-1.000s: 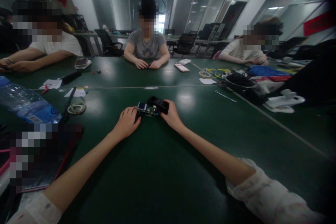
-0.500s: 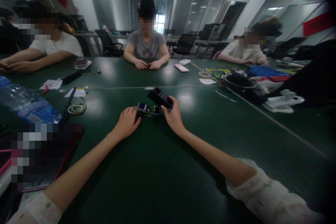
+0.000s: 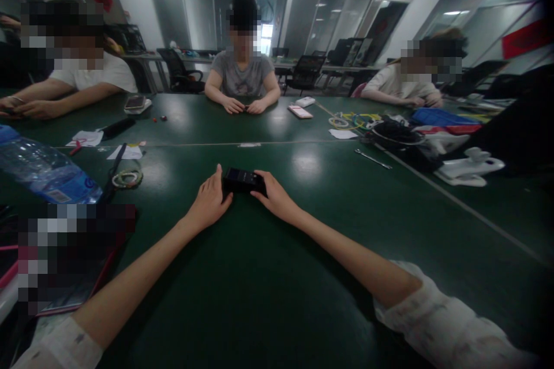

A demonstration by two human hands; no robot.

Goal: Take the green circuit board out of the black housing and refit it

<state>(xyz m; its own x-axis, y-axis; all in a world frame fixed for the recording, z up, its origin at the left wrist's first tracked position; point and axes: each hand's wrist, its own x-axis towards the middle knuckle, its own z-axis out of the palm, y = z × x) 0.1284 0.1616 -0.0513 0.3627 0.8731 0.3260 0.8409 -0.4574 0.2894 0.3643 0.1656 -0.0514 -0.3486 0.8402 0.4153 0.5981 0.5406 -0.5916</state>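
A black plastic housing [image 3: 244,181] lies on the green table, where the circuit board with a small screen was half a second ago. The board itself is covered and I cannot make it out. My right hand [image 3: 276,193] is closed round the housing's right end, thumb in front and fingers over the top. At the left end, my left hand [image 3: 211,196] has its fingers stretched upward and the thumb out toward the housing. Whether the left hand touches it is hard to tell.
A large water bottle [image 3: 52,170] and a bracelet [image 3: 127,179] lie on the left. A wrench [image 3: 373,159] rests to the right, near a white device [image 3: 470,167] and tangled cables [image 3: 346,120]. Three people [image 3: 244,72] sit across the table [image 3: 259,277].
My right hand has brought the tilted black housing down and left, over the circuit board, which is now hidden. My left hand's fingers have come off the board and point up.
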